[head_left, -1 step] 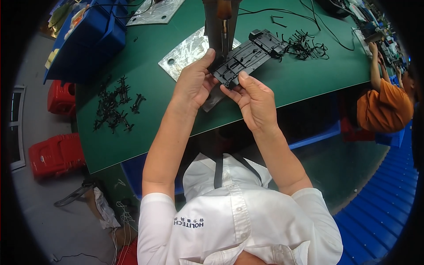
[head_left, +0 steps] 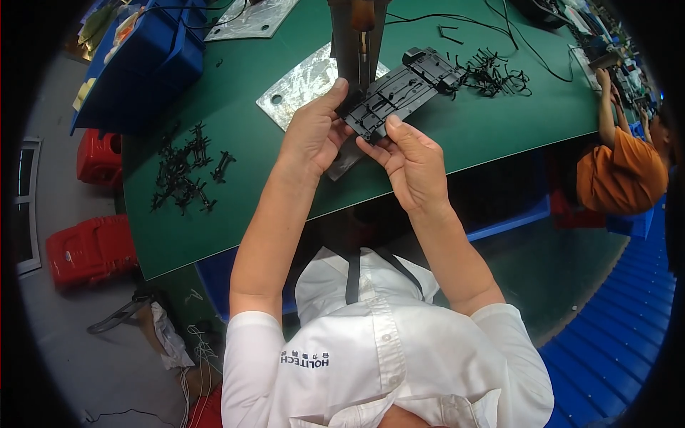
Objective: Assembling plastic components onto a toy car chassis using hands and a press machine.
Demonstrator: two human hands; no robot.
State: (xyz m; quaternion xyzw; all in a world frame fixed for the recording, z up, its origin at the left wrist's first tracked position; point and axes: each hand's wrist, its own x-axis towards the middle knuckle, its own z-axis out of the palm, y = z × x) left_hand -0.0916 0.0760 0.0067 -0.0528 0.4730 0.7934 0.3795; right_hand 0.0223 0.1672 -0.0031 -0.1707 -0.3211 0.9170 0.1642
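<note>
Between both hands I hold a long black plastic chassis plate (head_left: pixel 399 93) with ribs and small raised posts. It slants up to the right, under the narrow tip of an upright press-like machine (head_left: pixel 354 43). My left hand (head_left: pixel 314 132) grips its left end, thumb up beside the machine's column. My right hand (head_left: pixel 412 160) pinches the near edge, thumb on top and fingers partly hidden underneath. Behind the plate, the machine's silvery metal base (head_left: pixel 296 93) rests on the green table (head_left: pixel 285 189). Whether the tip touches the plate I cannot tell.
Small black plastic parts (head_left: pixel 182 171) lie heaped on the left; thin bent black pieces (head_left: pixel 496 75) are piled right of the plate. Blue bins (head_left: pixel 143 71) stand far left, red stools (head_left: pixel 93 250) below. Cables cross the far table. A person in orange (head_left: pixel 624 171) works at right.
</note>
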